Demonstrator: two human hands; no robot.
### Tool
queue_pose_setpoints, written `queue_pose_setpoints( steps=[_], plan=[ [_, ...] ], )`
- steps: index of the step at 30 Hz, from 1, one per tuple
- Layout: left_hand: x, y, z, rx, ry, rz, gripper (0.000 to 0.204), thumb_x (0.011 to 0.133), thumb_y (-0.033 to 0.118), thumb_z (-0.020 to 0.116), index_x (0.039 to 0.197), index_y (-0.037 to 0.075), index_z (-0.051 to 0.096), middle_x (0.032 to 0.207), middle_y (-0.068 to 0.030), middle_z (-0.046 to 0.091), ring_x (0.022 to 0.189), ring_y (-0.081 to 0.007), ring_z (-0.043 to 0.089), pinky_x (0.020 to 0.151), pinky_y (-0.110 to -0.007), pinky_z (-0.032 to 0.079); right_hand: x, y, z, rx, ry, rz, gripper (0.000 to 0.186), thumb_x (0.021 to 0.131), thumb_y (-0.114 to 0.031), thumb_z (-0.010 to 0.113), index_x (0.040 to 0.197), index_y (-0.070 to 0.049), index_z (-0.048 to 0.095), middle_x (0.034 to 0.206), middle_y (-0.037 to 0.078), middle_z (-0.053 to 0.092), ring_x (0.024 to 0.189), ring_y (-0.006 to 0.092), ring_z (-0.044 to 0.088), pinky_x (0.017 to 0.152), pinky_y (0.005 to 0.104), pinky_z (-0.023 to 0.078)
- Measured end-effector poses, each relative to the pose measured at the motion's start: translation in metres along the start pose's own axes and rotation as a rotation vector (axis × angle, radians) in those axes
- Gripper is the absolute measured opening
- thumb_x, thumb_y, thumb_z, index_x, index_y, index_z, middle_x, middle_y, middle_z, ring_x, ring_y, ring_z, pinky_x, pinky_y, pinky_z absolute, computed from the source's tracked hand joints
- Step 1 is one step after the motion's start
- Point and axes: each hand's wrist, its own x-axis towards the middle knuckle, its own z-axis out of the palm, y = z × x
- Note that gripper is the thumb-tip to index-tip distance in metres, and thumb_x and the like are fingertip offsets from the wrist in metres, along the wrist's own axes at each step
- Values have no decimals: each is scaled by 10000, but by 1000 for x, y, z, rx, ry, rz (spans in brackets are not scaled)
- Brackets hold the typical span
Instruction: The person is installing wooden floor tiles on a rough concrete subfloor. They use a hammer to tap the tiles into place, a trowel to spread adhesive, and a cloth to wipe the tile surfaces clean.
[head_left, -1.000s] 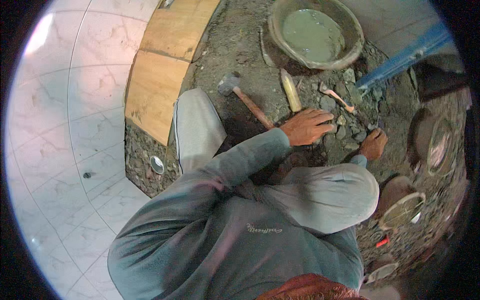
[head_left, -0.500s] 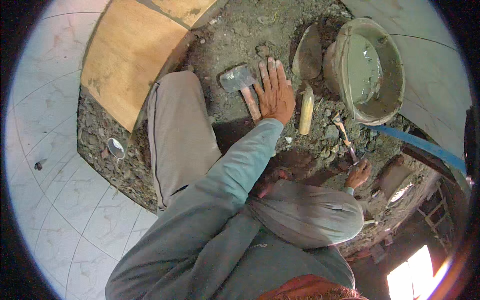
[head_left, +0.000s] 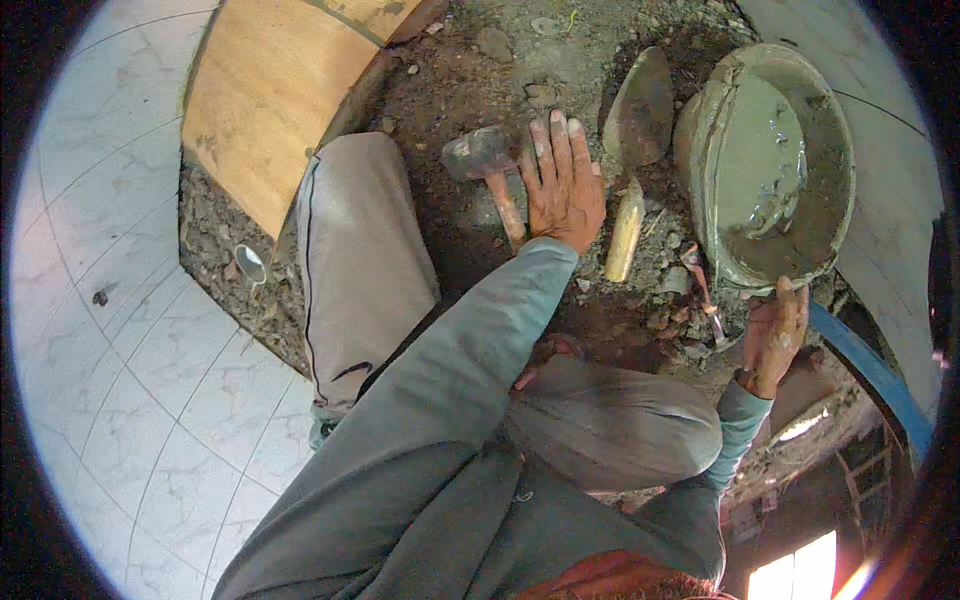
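My left hand (head_left: 566,195) lies flat on the soil, fingers stretched out, holding nothing. Just left of it rests a rubber mallet (head_left: 478,153) with a dark head and wooden handle. To its right is a trowel (head_left: 638,110) with a broad, dirty blade and a yellowish handle pointing toward me. My right hand (head_left: 778,338) is at the near rim of a bucket (head_left: 705,200) of wet grey-green mortar (head_left: 755,160). Its fingers reach up over the rim and appear closed on it. A small orange-and-metal hand tool (head_left: 704,290) lies on the rubble left of that hand.
Yellowish tiles (head_left: 270,100) stand at the upper left with a raised edge. Pale marbled floor tiles (head_left: 130,380) spread along the left. A white cup-like piece (head_left: 250,264) sits in gravel. A blue strip (head_left: 872,362) runs past the bucket at right. My bent knees flank the soil.
My right hand has moved from beside the small tool, up and right to the bucket's rim. My left hand stays flat on the soil. The whole view has shifted slightly.
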Motion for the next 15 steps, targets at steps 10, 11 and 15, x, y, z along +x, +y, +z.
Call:
queue_pose_setpoints(
  steps=[10,11,15],
  plan=[
    [7,11,2,19,-30,-31,721,1032,289,504,1618,-13,213,1710,-234,124,1575,-467,109,1230,-636,161,1,10,-64,-62,114,-206,609,922,-168,666,1457,56,483,1343,130,615,1174,258,605,1043,392,458],
    [7,11,2,40,-6,-22,715,1026,292,503,1609,-22,232,1703,-235,154,1572,-462,129,1228,-624,180,-3,7,-71,-52,98,-162,605,924,-170,663,1455,59,486,1353,132,610,1183,260,599,1058,397,447],
    [5,12,3,67,14,-27,713,1015,268,515,1600,-37,244,1697,-237,179,1563,-469,155,1220,-615,208,-15,-3,-88,-93,70,-63,587,973,-181,633,1486,57,475,1454,148,558,1291,247,539,1100,382,415]
  ],
)
